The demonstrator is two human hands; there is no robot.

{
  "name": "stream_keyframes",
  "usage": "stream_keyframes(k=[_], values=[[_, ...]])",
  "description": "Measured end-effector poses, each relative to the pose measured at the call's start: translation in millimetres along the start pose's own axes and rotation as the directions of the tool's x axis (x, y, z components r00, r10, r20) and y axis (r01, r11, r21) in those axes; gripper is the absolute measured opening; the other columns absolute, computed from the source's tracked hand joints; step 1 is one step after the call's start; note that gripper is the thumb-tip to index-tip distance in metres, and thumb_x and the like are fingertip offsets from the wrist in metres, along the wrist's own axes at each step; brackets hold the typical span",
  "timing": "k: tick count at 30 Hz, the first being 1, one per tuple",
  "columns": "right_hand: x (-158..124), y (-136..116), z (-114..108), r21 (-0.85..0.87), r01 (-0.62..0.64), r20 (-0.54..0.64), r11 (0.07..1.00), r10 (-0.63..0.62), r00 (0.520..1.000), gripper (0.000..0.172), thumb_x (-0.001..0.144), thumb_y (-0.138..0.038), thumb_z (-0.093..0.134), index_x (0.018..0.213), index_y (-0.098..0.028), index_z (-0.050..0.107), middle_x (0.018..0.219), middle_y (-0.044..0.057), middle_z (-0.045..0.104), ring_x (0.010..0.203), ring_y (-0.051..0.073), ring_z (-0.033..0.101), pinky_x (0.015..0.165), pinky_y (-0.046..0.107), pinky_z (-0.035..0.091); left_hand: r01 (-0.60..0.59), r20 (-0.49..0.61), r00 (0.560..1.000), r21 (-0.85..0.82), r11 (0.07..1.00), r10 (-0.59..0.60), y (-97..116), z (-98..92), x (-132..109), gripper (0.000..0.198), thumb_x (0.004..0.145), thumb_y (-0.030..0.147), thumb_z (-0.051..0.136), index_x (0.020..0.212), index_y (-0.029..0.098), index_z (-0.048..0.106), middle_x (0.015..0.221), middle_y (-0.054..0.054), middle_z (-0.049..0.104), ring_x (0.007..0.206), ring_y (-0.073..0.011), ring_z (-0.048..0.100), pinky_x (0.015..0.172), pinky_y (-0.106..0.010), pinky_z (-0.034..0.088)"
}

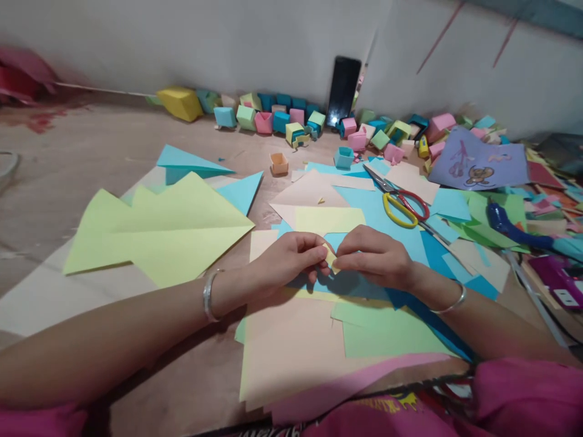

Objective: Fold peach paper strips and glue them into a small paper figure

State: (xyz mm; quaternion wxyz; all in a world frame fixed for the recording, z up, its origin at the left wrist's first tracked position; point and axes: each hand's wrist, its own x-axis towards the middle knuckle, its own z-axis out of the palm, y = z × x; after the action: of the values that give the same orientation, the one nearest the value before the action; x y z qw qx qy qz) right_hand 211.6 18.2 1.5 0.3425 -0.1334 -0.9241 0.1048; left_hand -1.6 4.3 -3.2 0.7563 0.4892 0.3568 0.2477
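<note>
Both hands meet over loose paper sheets near the middle of the counter's near edge. The left hand [286, 262] and right hand [374, 258] each pinch one side of a small yellow paper fold [330, 257]. It lies directly between their fingertips, above a blue sheet [359, 199]. Neither hand is nearer, and the fold's long axis is too hidden to tell.

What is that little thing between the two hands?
A small folded piece of pale yellow paper, pinched from both sides by the left hand and the right hand, as the head view shows.
</note>
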Motion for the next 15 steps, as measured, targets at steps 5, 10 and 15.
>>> stream_keyframes(k=[5,10,15], values=[[1,-2,6,0.036,-0.131,0.039,0.991,0.129,0.991,0.010,0.090,-0.018,0.055,0.089,-0.017,0.064,0.085,0.008,0.067,0.076,0.015,0.060,0.066,0.030,0.050,-0.049,-0.091,0.994,0.045,0.998,0.053,0,1.3,2,0.018,0.085,0.029,0.059,0.087,0.012,0.065,0.073,-0.003,0.062,0.054,-0.0079,0.053,0.053,-0.023,0.046],[0,-10,11,0.142,-0.321,0.006,0.936,0.323,0.946,0.002,0.086,-0.020,0.062,0.086,-0.019,0.063,0.081,0.004,0.068,0.076,0.014,0.062,0.069,0.029,0.051,-0.048,-0.152,0.987,0.037,0.998,0.053,-2,2.0,2,0.016,0.085,0.027,0.059,0.087,0.011,0.063,0.073,-0.003,0.064,0.053,-0.0076,0.055,0.051,-0.022,0.047],[2,-18,16,0.223,-0.531,-0.040,0.818,0.552,0.833,0.003,0.081,-0.017,0.064,0.078,-0.019,0.063,0.076,0.002,0.069,0.068,0.012,0.062,0.063,0.026,0.050,-0.050,-0.169,0.984,0.045,0.998,0.057,-2,1.9,3,0.016,0.084,0.028,0.061,0.085,0.012,0.063,0.072,-0.003,0.064,0.053,-0.0085,0.056,0.050,-0.022,0.048]])
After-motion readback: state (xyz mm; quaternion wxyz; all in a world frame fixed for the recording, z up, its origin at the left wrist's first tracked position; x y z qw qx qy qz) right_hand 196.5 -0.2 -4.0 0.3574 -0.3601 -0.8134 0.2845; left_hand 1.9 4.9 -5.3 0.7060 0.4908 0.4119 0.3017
